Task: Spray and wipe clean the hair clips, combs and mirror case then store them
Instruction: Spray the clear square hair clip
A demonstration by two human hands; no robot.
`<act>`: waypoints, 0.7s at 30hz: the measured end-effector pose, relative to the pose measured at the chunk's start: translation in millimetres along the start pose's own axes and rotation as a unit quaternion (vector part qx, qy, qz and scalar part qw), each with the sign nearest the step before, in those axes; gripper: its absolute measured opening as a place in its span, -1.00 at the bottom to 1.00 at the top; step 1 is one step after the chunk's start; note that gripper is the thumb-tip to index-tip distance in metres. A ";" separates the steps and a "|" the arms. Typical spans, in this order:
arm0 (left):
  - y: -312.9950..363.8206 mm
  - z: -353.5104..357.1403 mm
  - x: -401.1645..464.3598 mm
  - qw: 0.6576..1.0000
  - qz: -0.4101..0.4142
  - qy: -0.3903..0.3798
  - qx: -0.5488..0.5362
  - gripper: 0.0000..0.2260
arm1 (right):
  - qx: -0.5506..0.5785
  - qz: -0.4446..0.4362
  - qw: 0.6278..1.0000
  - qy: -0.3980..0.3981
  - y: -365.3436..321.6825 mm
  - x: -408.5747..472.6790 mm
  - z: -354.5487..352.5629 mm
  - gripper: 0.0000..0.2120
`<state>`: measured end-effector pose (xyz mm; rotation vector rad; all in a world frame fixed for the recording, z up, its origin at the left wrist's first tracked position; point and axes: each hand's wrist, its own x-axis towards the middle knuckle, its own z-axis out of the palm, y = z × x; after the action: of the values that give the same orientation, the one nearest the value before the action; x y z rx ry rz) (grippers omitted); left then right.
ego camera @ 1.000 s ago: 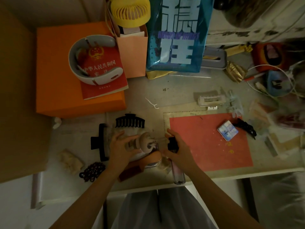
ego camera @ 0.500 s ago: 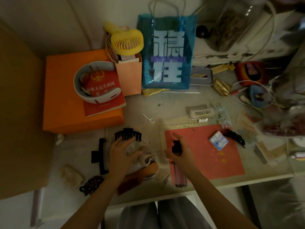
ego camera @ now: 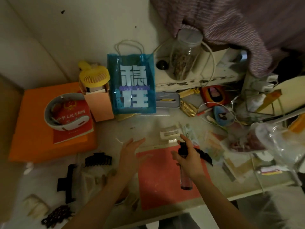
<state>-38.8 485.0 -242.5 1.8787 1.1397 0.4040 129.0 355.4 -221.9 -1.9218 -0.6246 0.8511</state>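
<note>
- Beads [ego camera: 56,216], dark and bunched, lie at the worktop's [ego camera: 140,126] near left edge.
- Right hand [ego camera: 188,158]: its grip is wrapped round a spray bottle [ego camera: 185,175] above the red mat [ego camera: 163,176], forefinger raised over the black nozzle.
- Left hand [ego camera: 130,152]: fingers straight and spread, holding nothing, hovering blurred at the mat's left edge.
- Black claw clip [ego camera: 98,159] and black comb [ego camera: 68,182] lie left of that hand.
- Blue bag [ego camera: 132,83] stands at the back.

Dim, warm light leaves soft shadows. Motion blur smears the left hand [ego camera: 130,152] (fingers especially). Wide-angle distortion bends the edges.
</note>
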 end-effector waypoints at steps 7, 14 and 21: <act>43.1 72.3 19.6 0.997 -0.047 0.028 0.055 -0.61 | -0.032 -0.038 0.998 -0.037 22.0 44.2 -69.9 -0.46; 57.0 106.7 32.4 0.993 -0.080 0.047 0.068 -0.52 | -0.009 -0.044 0.995 -0.083 39.8 75.6 -103.2 -0.42; 57.3 122.3 59.4 0.993 -0.051 0.041 0.094 -0.47 | -0.021 -0.051 0.994 -0.091 55.2 90.0 -109.4 -0.42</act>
<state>103.3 460.6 -274.0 1.9692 1.3633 0.3292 274.6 335.5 -260.8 -1.8456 -0.8477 0.9607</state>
